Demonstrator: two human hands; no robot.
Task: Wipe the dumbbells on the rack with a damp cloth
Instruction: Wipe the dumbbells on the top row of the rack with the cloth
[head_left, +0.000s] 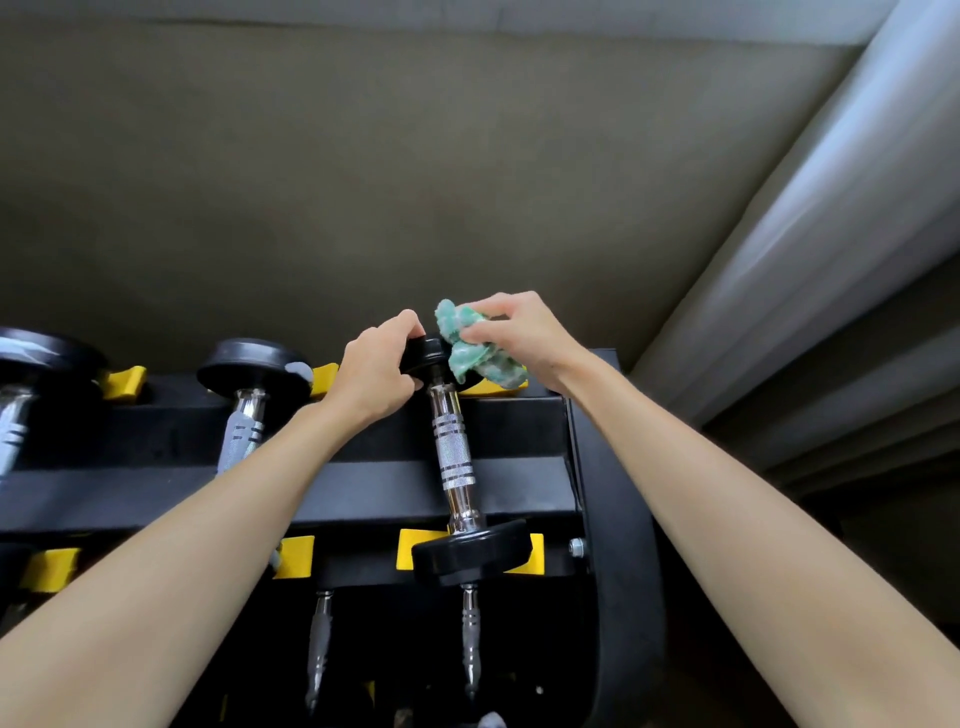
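Beige wall (363, 182) behind, the rack (519, 431) holds one dumbbell (453, 452) at its right end. The left hand (379, 374) grips its far head, and the right hand (519, 332) clutches a green cloth (470, 356) against it. Other dumbbells (244, 410) further left probably await wiping.

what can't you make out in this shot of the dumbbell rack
Head view.
Far head of the right dumbbell: mostly covered by the left hand and green cloth.
Leftmost dumbbell: cut off by the left edge.
Lower-tier dumbbells: near ends lost in shadow at the bottom edge.
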